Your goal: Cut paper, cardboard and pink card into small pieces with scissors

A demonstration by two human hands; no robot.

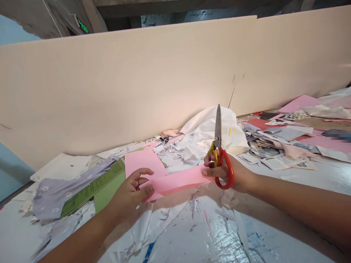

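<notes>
My left hand (133, 190) pinches the left end of a pink paper strip (178, 181), thumb on top and fingers curled under it. My right hand (223, 171) grips red-handled scissors (219, 146) whose closed blades point straight up and away from me; the thumb and a finger of that hand also touch the right end of the strip. The strip is stretched between both hands just above the white table (192, 233). A larger pink sheet (141, 160) lies just behind my left hand.
A tall beige board (137, 84) walls off the back of the table. Paper scraps, white crumpled sheets (208, 131), a green booklet (93, 190), lilac patterned paper (52, 190) and a heap of printed and pink sheets (287, 142) at right litter the surface.
</notes>
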